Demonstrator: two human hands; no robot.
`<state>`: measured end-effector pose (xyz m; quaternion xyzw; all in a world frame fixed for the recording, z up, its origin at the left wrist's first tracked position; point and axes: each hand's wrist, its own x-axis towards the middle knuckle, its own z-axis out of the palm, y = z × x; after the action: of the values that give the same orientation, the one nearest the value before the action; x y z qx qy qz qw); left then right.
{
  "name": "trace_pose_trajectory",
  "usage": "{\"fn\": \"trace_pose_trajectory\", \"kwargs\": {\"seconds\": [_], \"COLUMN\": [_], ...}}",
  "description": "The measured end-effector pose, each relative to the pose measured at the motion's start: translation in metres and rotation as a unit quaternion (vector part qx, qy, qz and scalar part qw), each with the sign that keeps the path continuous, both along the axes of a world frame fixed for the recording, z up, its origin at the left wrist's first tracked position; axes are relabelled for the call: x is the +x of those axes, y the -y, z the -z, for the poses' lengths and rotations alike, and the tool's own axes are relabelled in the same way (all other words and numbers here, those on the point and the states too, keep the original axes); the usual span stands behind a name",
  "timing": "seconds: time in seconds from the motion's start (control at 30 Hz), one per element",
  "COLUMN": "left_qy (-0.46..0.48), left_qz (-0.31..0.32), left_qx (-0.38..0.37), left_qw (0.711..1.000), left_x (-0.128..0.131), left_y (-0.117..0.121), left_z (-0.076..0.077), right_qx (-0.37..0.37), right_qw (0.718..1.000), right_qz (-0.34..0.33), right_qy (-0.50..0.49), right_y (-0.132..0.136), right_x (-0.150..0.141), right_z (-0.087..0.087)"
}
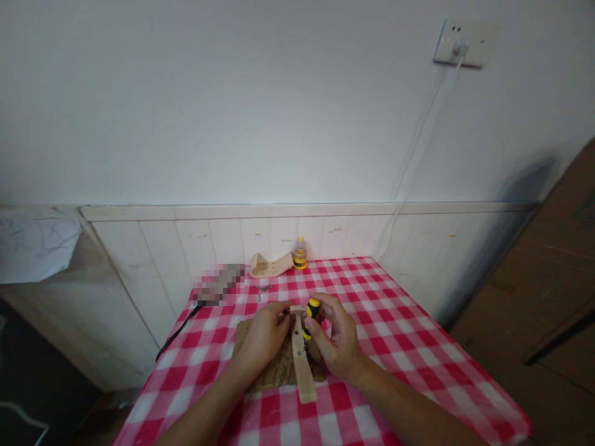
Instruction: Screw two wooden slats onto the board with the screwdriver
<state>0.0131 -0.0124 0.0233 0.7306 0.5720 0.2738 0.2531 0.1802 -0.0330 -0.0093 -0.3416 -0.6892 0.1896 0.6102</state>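
A yellow-and-black screwdriver (312, 308) is gripped in my right hand (341, 334), its tip end pointing down beside a light wooden piece (304, 375) with holes along it. My left hand (267, 334) is at the far left side of that wooden piece, fingers pinched together; what lies between them is too small to make out. Under the wood and partly covered by my hands is a brown cardboard sheet (274, 375). Several small screws (264, 287) lie on the cloth beyond my left hand.
A red-and-white checked cloth (395, 371) covers the table. Along the back stand an angled wooden part (269, 267) and a yellow-topped clear container (300, 254). A blurred-out object (220, 285) with a black strap lies at left. The wall (279, 124) is directly behind.
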Motion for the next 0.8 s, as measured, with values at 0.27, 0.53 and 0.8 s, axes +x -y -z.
{"fn": "trace_pose_trajectory", "kwargs": {"seconds": [0.27,0.53,0.8], "left_qy": [0.041,0.011,0.023], "left_qz": [0.030,-0.002,0.006], "left_qx": [-0.002,-0.013,-0.005], "left_qw": [0.999,1.000,1.000], "left_x": [0.000,0.001,0.001], "left_y": [-0.002,0.003,0.000], "left_z": [0.005,-0.006,-0.001], "right_qx": [-0.010,0.002,-0.001], "right_qw": [1.000,1.000,1.000], "right_qz": [0.014,0.011,0.004], "right_qy": [-0.002,-0.012,-0.011], "right_y": [-0.001,-0.001,0.000], "right_x": [0.001,0.000,0.000], "right_z": [0.002,0.001,-0.001]}}
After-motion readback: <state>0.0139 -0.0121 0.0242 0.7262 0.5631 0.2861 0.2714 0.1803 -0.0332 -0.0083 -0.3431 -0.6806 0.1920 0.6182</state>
